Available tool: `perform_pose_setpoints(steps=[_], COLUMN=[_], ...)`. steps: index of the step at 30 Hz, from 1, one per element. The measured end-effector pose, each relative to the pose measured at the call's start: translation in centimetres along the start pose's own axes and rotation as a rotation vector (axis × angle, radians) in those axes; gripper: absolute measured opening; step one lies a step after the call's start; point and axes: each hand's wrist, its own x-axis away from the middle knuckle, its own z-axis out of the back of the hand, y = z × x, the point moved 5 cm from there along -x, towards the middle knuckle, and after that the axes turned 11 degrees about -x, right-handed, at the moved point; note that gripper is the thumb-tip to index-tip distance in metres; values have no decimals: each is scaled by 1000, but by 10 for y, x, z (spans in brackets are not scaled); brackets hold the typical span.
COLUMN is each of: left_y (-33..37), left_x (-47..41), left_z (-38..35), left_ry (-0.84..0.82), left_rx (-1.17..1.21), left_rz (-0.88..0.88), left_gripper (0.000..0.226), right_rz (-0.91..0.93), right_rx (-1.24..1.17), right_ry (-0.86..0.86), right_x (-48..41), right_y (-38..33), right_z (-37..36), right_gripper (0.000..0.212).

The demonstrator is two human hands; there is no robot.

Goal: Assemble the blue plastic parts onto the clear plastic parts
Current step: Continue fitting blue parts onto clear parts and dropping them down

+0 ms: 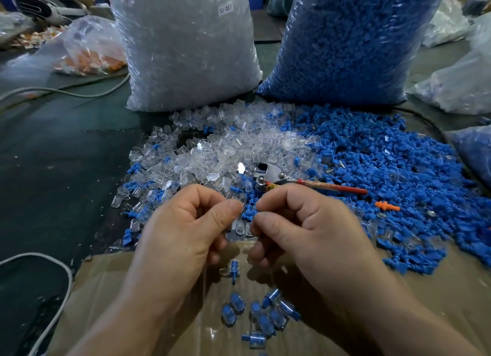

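Blue plug (249, 212) pinched in my right hand (300, 228), clear cap (242, 209) pinched in my left hand (186, 222); few finished pieces (255, 313), loose heap (265, 143) hardly touched.

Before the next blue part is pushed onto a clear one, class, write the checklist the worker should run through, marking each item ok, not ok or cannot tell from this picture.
1. Blue piece in hand: ok. The right hand pinches a blue part.
2. Clear piece in hand: cannot tell. The left hand is curled and its thumb hides whatever it holds.
3. Supply of clear: ok. The clear pile lies just beyond the hands.
4. Supply of blue: ok. The blue pile lies to the right.
5. Drop spot: ok. The finished pieces lie on the cardboard.
6. Strays: not ok. The red-handled cutters and an orange part lie among the parts.
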Motion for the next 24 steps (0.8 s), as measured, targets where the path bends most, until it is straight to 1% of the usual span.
perform_pose_setpoints(steps=[4, 6, 8, 10, 12, 13, 17, 20, 21, 24], left_y=[2, 2, 2, 1, 2, 4, 10, 8, 9, 10], left_x=[0, 1, 1, 0, -2, -2, -3, -2, -2, -3], left_z=[-6, -9, -8, 0, 11, 15, 14, 5, 2, -4], left_ry=[-66, -90, -73, 6, 102, 118, 42, -36, -40, -20], left_rx=[88, 102, 57, -82, -357, -475, -746, -999, -1042, -1056], left_rz=[4, 7, 16, 13, -51, -79, -137, -205, -231, -291], left_gripper=[32, 27, 18, 14, 18, 15, 8, 25, 28, 28], right_rz=[171, 215, 244, 251, 222, 214, 194, 155, 155, 172], right_rx=[303, 359, 420, 497, 530, 560, 698, 805, 817, 814], right_ry=[22, 40, 75, 128, 172, 184, 144, 68, 48, 4], right_x=[4, 5, 4, 2, -1, -1, -3, -5, -5, -6], right_y=[-6, -7, -8, -7, -6, -6, -6, -4, -4, -5], right_z=[-2, -3, -1, 3, 9, 10, 8, 0, -2, -9], right_gripper=[9, 7, 6, 4, 2, 2, 4, 5, 6, 6])
